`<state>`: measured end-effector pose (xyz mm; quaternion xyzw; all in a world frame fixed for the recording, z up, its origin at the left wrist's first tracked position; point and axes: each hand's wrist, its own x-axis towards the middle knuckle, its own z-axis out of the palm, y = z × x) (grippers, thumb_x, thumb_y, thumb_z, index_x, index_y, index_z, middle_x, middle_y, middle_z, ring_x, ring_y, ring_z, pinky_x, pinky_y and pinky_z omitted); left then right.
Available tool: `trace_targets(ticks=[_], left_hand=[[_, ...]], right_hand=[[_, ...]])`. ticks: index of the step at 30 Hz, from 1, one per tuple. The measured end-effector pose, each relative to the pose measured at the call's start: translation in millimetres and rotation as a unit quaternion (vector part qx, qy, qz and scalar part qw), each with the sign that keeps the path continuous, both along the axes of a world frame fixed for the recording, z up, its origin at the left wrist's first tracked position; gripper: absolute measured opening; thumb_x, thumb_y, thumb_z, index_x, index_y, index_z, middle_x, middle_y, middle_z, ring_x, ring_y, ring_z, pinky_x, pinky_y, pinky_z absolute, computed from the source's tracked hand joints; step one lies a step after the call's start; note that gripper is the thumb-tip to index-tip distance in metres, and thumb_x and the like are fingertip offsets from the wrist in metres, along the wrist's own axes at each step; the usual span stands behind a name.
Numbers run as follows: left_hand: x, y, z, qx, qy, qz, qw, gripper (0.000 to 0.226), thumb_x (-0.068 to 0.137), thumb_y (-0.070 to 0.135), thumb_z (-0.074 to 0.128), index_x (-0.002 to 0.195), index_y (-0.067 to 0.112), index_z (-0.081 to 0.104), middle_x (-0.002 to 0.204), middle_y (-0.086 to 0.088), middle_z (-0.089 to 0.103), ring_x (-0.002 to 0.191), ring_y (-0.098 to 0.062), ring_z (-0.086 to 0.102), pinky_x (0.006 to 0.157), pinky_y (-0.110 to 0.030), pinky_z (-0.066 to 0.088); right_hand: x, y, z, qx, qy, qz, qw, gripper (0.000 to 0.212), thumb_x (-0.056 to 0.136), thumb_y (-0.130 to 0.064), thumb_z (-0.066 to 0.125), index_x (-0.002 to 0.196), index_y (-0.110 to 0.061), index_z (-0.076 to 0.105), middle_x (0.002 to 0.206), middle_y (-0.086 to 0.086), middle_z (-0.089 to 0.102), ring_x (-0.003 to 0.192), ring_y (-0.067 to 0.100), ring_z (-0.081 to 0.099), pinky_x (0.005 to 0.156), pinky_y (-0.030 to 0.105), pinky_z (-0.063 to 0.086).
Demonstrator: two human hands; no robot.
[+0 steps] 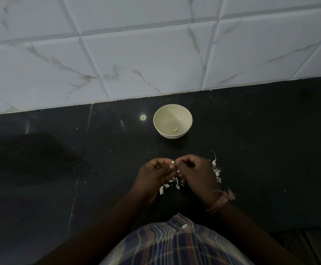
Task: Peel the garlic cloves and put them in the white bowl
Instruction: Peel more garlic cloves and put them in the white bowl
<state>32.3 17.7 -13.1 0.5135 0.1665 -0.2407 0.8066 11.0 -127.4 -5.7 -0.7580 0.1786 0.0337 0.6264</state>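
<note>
— Black stone counter (251, 150), dim light, and both hands working close together over it. Where is the garlic?

— One clove (173, 162) is pinched between them: the left hand (156, 175) closes thumb and fingers round it, and the right hand (196, 173) is curled shut on its right end, seemingly picking at skin. The clove is barely visible, only a pale tip.

— And the white bowl (172, 109)?

— Farther off, near the tiled wall (136, 54), well apart from the hands. One small peeled piece (175, 129) lies inside, towards its near side.

— What might go wrong?

— The clove is small and could slip from that fingertip grip, I think, and drop among the papery peels (170, 185) scattered under the hands (pale on pale, hard to find in this light). More pale bits (216, 170) lie just right of the right hand; whether they are unpeeled cloves or husk I cannot tell, so a wrist sweep could scatter them.

— Anything else?

— A scrap of skin could cling to the clove and ride into the bowl.
</note>
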Motion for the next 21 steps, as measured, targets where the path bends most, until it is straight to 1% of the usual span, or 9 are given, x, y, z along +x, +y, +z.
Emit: trace_targets(ticks=[4, 8, 12, 14, 17, 21], left_hand=[[-1.5, 0.7, 0.9, 0.015, -0.008, -0.006, 1.0, 0.009, 0.088, -0.006, 0.068, 0.093, 0.001, 0.071, 0.087, -0.014, 0.076, 0.074, -0.018, 0.074, 0.07, -0.024, 0.061], [-0.9, 0.8, 2.5, 0.021, -0.006, -0.002, 1.0, 0.009, 0.09, -0.004, 0.067, 0.096, 0.0, 0.071, 0.087, -0.014, 0.077, 0.074, -0.018, 0.075, 0.066, -0.023, 0.06], [0.2, -0.7, 3.0, 0.029, -0.016, -0.013, 0.999, 0.009, 0.089, -0.002, 0.068, 0.096, 0.001, 0.073, 0.09, -0.015, 0.077, 0.075, -0.02, 0.075, 0.069, -0.025, 0.061], [0.5, -1.5, 3.3, 0.032, -0.016, -0.014, 0.999, 0.009, 0.089, -0.002, 0.069, 0.094, 0.002, 0.075, 0.091, -0.016, 0.077, 0.076, -0.02, 0.075, 0.071, -0.025, 0.061], [-0.4, -1.9, 3.1, 0.034, -0.022, -0.015, 0.999, 0.008, 0.088, -0.001, 0.07, 0.093, 0.002, 0.075, 0.091, -0.016, 0.077, 0.078, -0.02, 0.074, 0.072, -0.025, 0.061], [-0.8, -2.5, 2.8, 0.034, -0.031, -0.022, 0.999, 0.008, 0.088, -0.001, 0.07, 0.092, 0.003, 0.076, 0.093, -0.017, 0.076, 0.082, -0.022, 0.074, 0.078, -0.028, 0.062]], right_hand=[[-1.8, 2.1, 2.3, 0.013, 0.0, 0.002, 1.0, 0.009, 0.092, -0.01, 0.067, 0.087, -0.013, 0.073, 0.062, 0.001, 0.068, 0.047, 0.013, 0.06, 0.048, 0.025, 0.049], [-1.6, 1.7, 5.5, 0.006, 0.002, 0.008, 1.0, 0.008, 0.091, -0.011, 0.068, 0.085, -0.014, 0.073, 0.062, 0.0, 0.067, 0.047, 0.01, 0.059, 0.048, 0.025, 0.048], [-0.3, -1.0, 4.2, -0.021, -0.001, 0.011, 1.0, 0.008, 0.089, -0.017, 0.07, 0.082, -0.02, 0.072, 0.064, -0.002, 0.068, 0.052, 0.006, 0.061, 0.054, 0.026, 0.049], [-0.2, -1.2, 3.3, -0.029, -0.007, 0.01, 1.0, 0.008, 0.088, -0.018, 0.07, 0.08, -0.021, 0.072, 0.065, -0.002, 0.069, 0.054, 0.006, 0.062, 0.056, 0.026, 0.049], [-1.4, -0.8, 2.0, -0.034, -0.018, 0.009, 0.999, 0.008, 0.088, -0.02, 0.071, 0.08, -0.021, 0.071, 0.065, -0.003, 0.069, 0.053, 0.006, 0.061, 0.055, 0.026, 0.048], [-1.3, -0.3, 2.5, -0.041, -0.034, 0.006, 0.999, 0.007, 0.087, -0.021, 0.074, 0.081, -0.021, 0.071, 0.063, -0.006, 0.067, 0.051, 0.002, 0.058, 0.052, 0.019, 0.044]])
